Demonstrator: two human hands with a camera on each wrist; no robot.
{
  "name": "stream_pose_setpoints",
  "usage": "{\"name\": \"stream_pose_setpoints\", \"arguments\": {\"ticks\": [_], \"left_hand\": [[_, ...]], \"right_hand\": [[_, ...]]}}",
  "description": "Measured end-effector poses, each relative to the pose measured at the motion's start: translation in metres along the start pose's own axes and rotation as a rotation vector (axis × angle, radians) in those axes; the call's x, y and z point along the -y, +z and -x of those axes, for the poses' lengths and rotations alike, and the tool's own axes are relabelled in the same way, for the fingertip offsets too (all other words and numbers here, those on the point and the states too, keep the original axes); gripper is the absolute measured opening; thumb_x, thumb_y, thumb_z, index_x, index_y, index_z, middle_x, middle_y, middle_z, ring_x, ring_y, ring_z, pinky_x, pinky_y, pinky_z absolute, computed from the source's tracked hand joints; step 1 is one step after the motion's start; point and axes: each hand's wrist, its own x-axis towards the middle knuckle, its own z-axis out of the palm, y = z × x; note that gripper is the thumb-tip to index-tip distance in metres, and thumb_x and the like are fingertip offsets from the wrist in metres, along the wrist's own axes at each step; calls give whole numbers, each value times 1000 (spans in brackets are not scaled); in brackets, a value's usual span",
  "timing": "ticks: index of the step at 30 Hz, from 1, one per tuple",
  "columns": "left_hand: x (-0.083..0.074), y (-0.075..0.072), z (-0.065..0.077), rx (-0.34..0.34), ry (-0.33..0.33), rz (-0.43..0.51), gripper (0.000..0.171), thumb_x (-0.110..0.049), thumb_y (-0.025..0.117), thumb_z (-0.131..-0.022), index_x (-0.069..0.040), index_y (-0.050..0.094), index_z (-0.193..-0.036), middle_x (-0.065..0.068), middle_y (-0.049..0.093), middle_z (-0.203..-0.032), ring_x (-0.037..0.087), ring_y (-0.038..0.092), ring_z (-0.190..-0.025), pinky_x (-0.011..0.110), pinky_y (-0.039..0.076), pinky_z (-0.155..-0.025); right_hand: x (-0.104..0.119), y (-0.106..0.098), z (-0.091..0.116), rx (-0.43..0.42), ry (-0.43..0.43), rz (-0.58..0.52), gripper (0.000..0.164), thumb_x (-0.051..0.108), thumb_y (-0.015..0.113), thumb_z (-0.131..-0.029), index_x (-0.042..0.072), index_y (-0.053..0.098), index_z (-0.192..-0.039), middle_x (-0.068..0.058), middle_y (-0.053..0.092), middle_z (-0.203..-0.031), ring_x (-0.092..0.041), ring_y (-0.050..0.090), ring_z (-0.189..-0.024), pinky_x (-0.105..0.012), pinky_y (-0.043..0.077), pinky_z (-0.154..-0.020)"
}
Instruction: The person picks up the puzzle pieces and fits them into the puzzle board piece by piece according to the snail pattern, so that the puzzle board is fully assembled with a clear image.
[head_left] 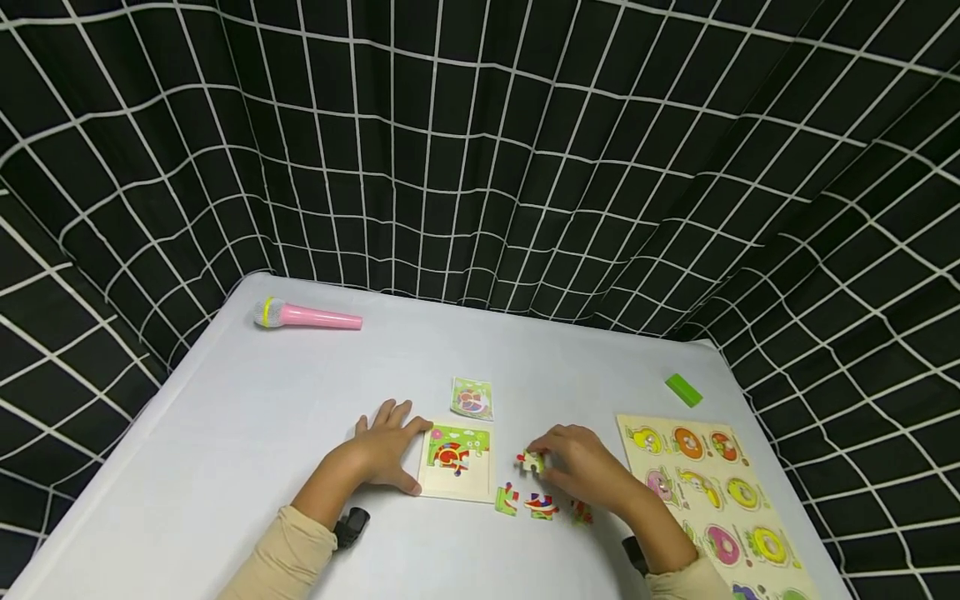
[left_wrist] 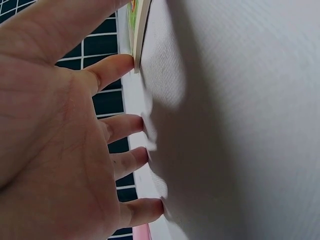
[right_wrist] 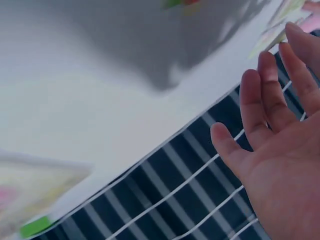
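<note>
A square jigsaw tray [head_left: 454, 487] with a pale wooden frame lies in front of me, partly filled with green and red pieces. My left hand [head_left: 386, 454] is spread at its left side; thumb and index fingertip touch the frame, and the other fingers [left_wrist: 131, 125] reach down to the white cloth. To the right of the tray, my right hand [head_left: 581, 462] pinches a jigsaw piece [head_left: 531, 462] in pale green and red between thumb and fingers. Below it lie loose pieces: a green one [head_left: 507, 500], a multicoloured one [head_left: 541, 506] and a red-green one [head_left: 582, 512], partly shaded.
Behind the tray lies a small picture card [head_left: 472, 398] with a snail-like drawing. A wooden fruit puzzle board [head_left: 708, 492] lies at the right, with a green block [head_left: 683, 390] beyond it. A pink toy microphone [head_left: 318, 317] rests at the back left. Black gridded curtains surround the table.
</note>
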Motion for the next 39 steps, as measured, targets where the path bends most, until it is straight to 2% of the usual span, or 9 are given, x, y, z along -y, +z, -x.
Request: {"name": "stream_pose_setpoints", "arguments": {"ticks": [5,10,15,26,31,36,39], "left_hand": [[1,3,-1,-13,5,-3,87,-36,89,-64,-21,48,-140,20,21,-158,45,10,-146,74,14,-107],[2,6,-2,-26,9,1,87,-36,89,-64,-21,49,-139,20,21,-158,45,11,-146,74,14,-107],[1,8,-3,-16,14,-6,87,-38,89,-65,-22,48,-139,20,22,-158,45,11,-146,73,14,-108],[1,4,-3,-7,9,-15,87,-38,88,-66,-22,47,-141,19,20,-159,44,9,-147,73,13,-108],[0,3,-3,-8,11,-12,87,-38,88,-66,-22,47,-141,19,19,-159,44,9,-147,73,12,-108],[1,3,-3,-9,10,-18,88,-38,89,-65,-22,47,-141,19,19,-159,43,9,-147,73,13,-108],[2,4,-3,-7,8,-14,88,-39,88,-65,-22,47,-141,18,19,-159,43,9,-147,73,12,-108]], "right_hand": [[23,7,-22,3,-127,52,29,17,76,-82,16,71,-111,5,68,-105,-14,59,-102,-46,41,-101],[37,17,-35,38,-169,56,27,18,74,-85,17,71,-112,4,67,-106,-15,59,-104,-48,39,-103],[40,28,-39,63,-173,74,25,19,73,-86,19,71,-111,6,66,-102,-11,58,-99,-48,39,-104],[47,31,-43,-45,-194,195,23,18,77,-82,21,75,-104,7,67,-99,-17,59,-98,-45,42,-99],[49,31,-41,-22,-166,153,26,16,79,-80,17,75,-105,5,70,-101,-19,60,-99,-48,42,-100],[51,29,-39,40,-129,115,28,16,75,-84,15,73,-112,3,71,-107,-21,61,-107,-55,39,-102],[50,24,-36,65,-107,56,29,16,73,-85,14,72,-114,2,71,-111,-20,61,-110,-53,38,-103]]}}
